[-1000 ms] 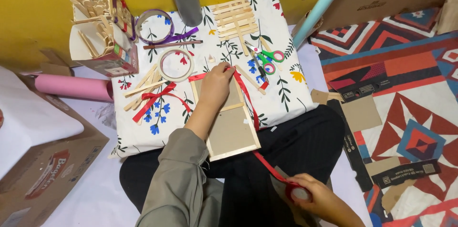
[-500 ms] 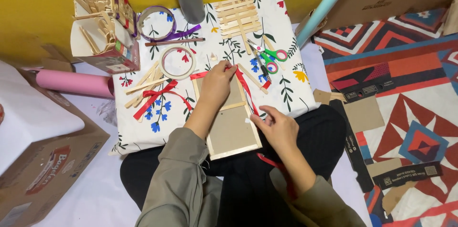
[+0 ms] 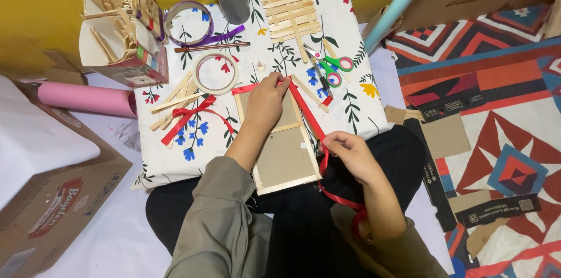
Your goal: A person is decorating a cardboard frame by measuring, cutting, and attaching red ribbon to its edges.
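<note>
I sat on the floor with a flowered cloth (image 3: 350, 50) spread in front of my knees. My left hand (image 3: 266, 99) lay flat on the top end of a cardboard frame (image 3: 280, 149) edged with thin wood strips. My left fingers were close together and pressed the end of a red ribbon (image 3: 304, 108) down at the frame's top edge. The frame hung over the near edge of the cloth and rested on my lap.

My right hand (image 3: 350, 155) was just beside the frame's right edge. Its thumb and fingers were pinched shut on the red ribbon. The ribbon ran tight along the frame's right side from one hand to the other. Then it looped down loose over my leg.

A pair of scissors (image 3: 330, 70) with green and pink handles lay near the right side of the cloth. A raft of craft sticks (image 3: 292, 15) lay at the far edge. A roll of clear tape (image 3: 215, 73) sat near the middle, left of my left hand. A red bow (image 3: 190, 117) sat on loose sticks near the left edge. A box full of sticks (image 3: 123, 38) stood at the far left corner. A pink paper roll (image 3: 85, 98) lay on the floor by the left edge.
</note>
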